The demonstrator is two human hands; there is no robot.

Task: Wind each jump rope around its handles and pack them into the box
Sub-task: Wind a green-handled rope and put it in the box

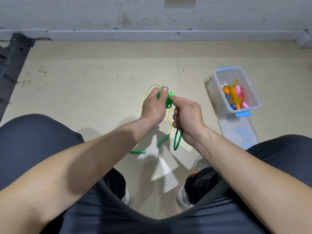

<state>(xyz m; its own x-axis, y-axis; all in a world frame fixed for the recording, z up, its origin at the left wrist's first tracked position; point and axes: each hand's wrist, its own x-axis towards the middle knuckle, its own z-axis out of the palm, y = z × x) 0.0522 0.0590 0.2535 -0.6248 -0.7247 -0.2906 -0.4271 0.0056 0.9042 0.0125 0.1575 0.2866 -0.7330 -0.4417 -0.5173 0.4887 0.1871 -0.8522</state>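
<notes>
My left hand (154,105) grips the green handles (169,97) of a jump rope, with dark green cord wound around them. My right hand (187,115) pinches that cord beside the handles, and a dark green loop (178,141) hangs out below its palm. A second rope with a thin yellow-green cord (170,123) trails from my hands down to the floor, where its two green handles (163,140) (137,151) lie. To the right stands the clear plastic box (217,80) with blue latches, holding several wound ropes (233,97) in orange, pink, yellow and blue.
The box's clear lid (236,130) lies on the floor just in front of the box. My knees fill the lower left and right, my shoes (183,196) between them. A wall with a grey baseboard (152,35) runs across the back; a dark metal frame (11,59) stands far left.
</notes>
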